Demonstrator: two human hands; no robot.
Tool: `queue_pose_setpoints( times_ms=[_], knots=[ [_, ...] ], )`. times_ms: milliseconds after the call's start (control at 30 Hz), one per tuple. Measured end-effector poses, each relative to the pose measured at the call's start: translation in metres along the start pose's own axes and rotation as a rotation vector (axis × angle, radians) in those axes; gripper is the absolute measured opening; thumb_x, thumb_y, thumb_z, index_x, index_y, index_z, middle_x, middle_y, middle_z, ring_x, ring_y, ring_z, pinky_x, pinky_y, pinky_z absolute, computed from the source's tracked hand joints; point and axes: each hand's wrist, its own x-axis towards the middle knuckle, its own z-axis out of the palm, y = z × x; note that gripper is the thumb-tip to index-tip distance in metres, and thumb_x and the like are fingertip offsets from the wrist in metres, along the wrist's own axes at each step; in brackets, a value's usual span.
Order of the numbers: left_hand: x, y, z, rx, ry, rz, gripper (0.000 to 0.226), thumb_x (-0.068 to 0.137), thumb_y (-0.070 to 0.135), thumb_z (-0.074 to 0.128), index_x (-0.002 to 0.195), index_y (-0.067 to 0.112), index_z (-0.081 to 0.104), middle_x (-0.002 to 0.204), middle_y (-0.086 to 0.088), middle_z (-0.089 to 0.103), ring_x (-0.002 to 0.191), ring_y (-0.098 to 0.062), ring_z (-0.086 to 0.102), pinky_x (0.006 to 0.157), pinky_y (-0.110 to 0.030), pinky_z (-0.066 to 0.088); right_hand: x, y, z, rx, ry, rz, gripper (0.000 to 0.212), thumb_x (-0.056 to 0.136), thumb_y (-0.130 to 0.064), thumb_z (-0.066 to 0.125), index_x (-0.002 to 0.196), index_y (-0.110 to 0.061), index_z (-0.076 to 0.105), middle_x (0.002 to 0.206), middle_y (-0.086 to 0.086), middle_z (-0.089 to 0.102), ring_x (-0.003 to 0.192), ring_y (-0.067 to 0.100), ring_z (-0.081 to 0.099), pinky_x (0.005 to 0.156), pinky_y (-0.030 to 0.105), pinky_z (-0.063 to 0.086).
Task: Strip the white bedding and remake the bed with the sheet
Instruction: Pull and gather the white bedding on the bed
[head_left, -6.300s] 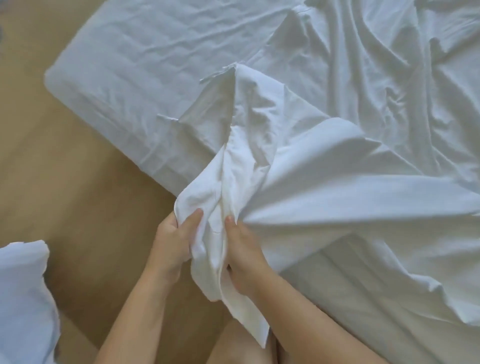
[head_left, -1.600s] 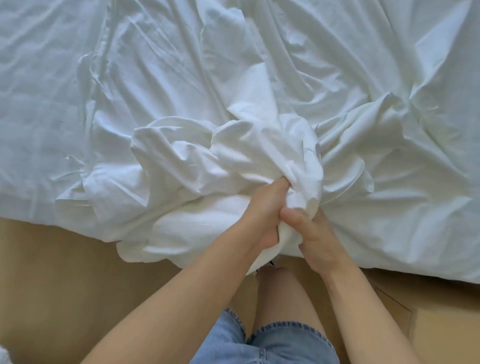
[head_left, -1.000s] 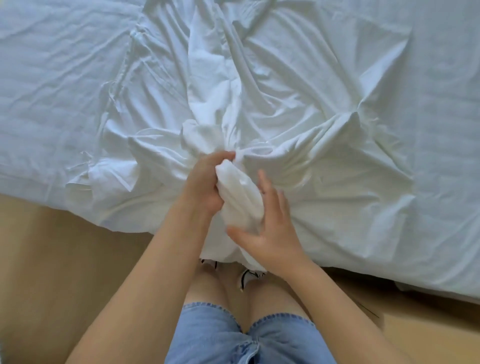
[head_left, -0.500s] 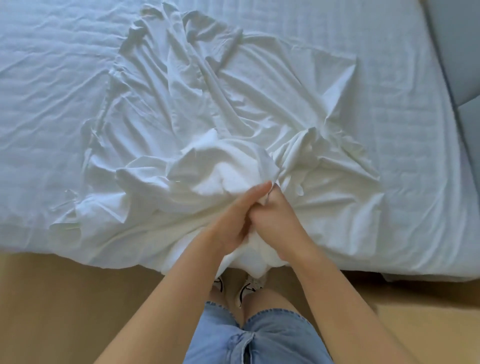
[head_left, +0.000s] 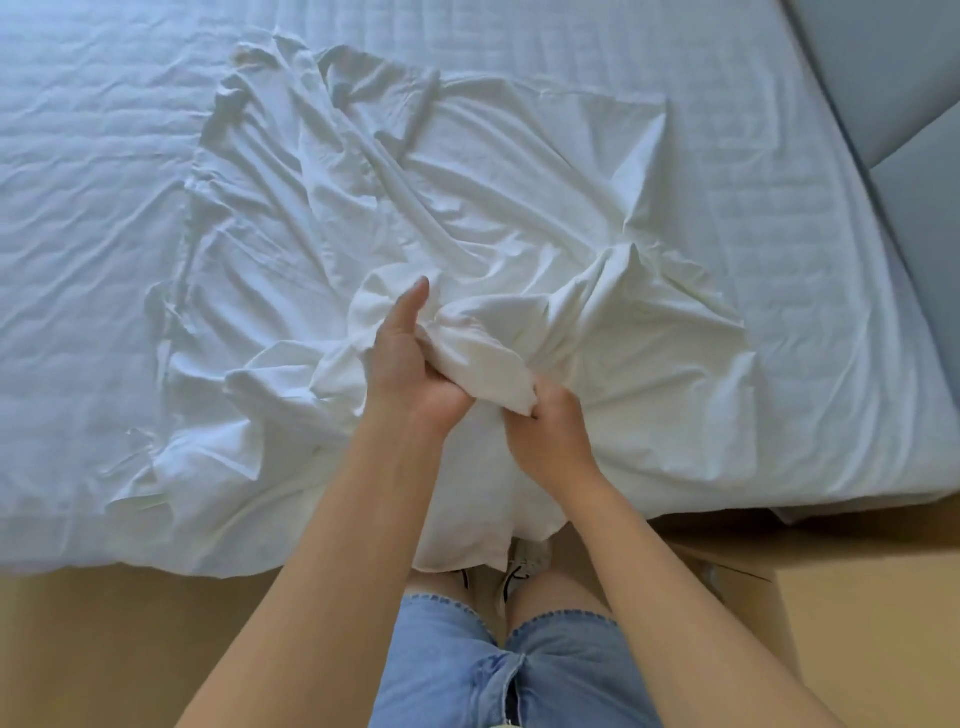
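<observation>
A crumpled white sheet (head_left: 467, 197) lies heaped across the near half of the bare quilted mattress (head_left: 93, 156), and part of it hangs over the near edge toward my legs. My left hand (head_left: 410, 364) grips a thick gathered fold of the sheet, thumb pointing away from me. My right hand (head_left: 550, 436) holds the near end of that same fold, fingers curled round the cloth. The two hands sit close together just inside the near edge of the bed.
A grey padded headboard (head_left: 883, 78) runs along the right side of the mattress. Wooden floor (head_left: 104, 649) lies below the near bed edge. My legs in denim shorts (head_left: 498, 670) and my shoes stand against the bed.
The sheet has been drawn in from a spread across the bed to a smaller heap in front of me. My hands have taken a new hold on a bunched fold, left hand reaching farther out.
</observation>
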Motion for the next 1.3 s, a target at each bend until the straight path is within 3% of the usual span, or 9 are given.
queue_pose_setpoints(
  times_ms=[133,233,367,500,667,733,1000,1133,1300],
  knots=[
    [-0.009,-0.023,-0.027,0.497,0.011,0.089,0.065,0.063,0.051,0.075,0.117,0.017,0.062,0.111,-0.004,0.066,0.109,-0.023,0.062,0.104,-0.045,0.043,-0.025,-0.014,-0.001,0.119,-0.191,0.129,0.041,0.084,-0.011,0.049,0.047,-0.027,0.047,0.038,-0.013,0.041,0.038,0.002,0.035,0.041,0.016,0.027],
    [-0.022,-0.036,-0.034,0.617,-0.071,-0.227,0.051,0.058,0.058,0.078,0.087,0.016,0.077,0.088,-0.006,0.069,0.087,-0.020,0.068,0.089,-0.036,0.052,-0.036,-0.023,0.002,-0.123,-0.222,0.041,0.012,0.080,-0.019,0.048,0.081,-0.024,0.059,0.067,-0.007,0.060,0.063,0.011,0.056,0.054,0.026,0.043],
    [-0.007,-0.031,-0.019,0.630,0.002,-0.066,0.019,0.073,0.012,0.071,0.090,0.003,0.066,0.084,-0.010,0.064,0.083,-0.025,0.065,0.082,-0.038,0.051,-0.041,-0.005,0.000,-0.148,-0.080,-0.031,0.050,0.078,-0.017,0.062,0.124,-0.015,0.043,0.115,0.000,0.049,0.105,0.016,0.049,0.085,0.032,0.048],
    [0.001,-0.021,-0.007,0.303,-0.142,-0.140,0.024,0.092,0.012,0.045,0.089,0.001,0.066,0.082,-0.013,0.062,0.079,-0.025,0.063,0.078,-0.034,0.053,-0.030,0.010,-0.009,-0.339,0.170,-0.168,0.098,0.067,-0.027,0.080,0.144,-0.013,0.022,0.145,0.015,0.027,0.133,0.023,0.024,0.108,0.035,0.025],
    [-0.004,-0.016,-0.004,0.152,-0.105,-0.130,0.036,0.081,0.035,0.061,0.099,0.005,0.066,0.084,-0.009,0.065,0.080,-0.022,0.066,0.076,-0.034,0.056,-0.006,0.000,-0.018,-0.239,-0.063,-0.084,0.009,0.083,-0.010,0.056,0.083,-0.019,0.054,0.070,-0.011,0.056,0.064,0.013,0.053,0.057,0.026,0.035],
    [-0.003,-0.018,-0.013,0.223,-0.020,0.029,0.057,0.070,0.046,0.069,0.114,0.010,0.062,0.101,-0.010,0.069,0.096,-0.025,0.067,0.087,-0.040,0.053,-0.016,-0.002,-0.021,-0.133,-0.027,0.051,0.024,0.082,-0.015,0.051,0.061,-0.023,0.044,0.049,-0.012,0.049,0.049,0.005,0.044,0.048,0.022,0.027],
    [-0.012,-0.055,-0.039,0.787,0.092,-0.472,0.018,0.076,0.024,0.069,0.072,0.009,0.060,0.050,-0.005,0.059,0.045,-0.018,0.059,0.057,-0.026,0.047,-0.068,-0.011,-0.010,-0.340,-0.325,0.175,0.014,0.082,-0.033,0.053,0.089,-0.021,0.056,0.070,-0.009,0.056,0.066,0.007,0.054,0.050,0.021,0.033],
    [-0.006,-0.050,-0.038,0.558,-0.037,-0.386,0.026,0.072,0.011,0.050,0.046,0.010,0.055,0.043,-0.003,0.049,0.038,-0.017,0.051,0.044,-0.019,0.043,-0.083,-0.005,-0.019,0.126,-0.313,0.184,0.044,0.069,-0.052,0.057,0.110,-0.043,0.044,0.090,-0.022,0.061,0.083,-0.004,0.059,0.064,0.012,0.046],
    [-0.007,-0.049,-0.030,0.432,-0.271,-0.370,0.011,0.056,0.015,0.052,0.059,0.009,0.061,0.058,-0.006,0.057,0.055,-0.022,0.057,0.059,-0.027,0.051,-0.080,0.026,-0.037,0.681,0.045,0.412,0.056,0.069,-0.055,0.061,0.113,-0.022,0.051,0.111,-0.004,0.058,0.102,0.012,0.056,0.088,0.030,0.047]
  ],
)
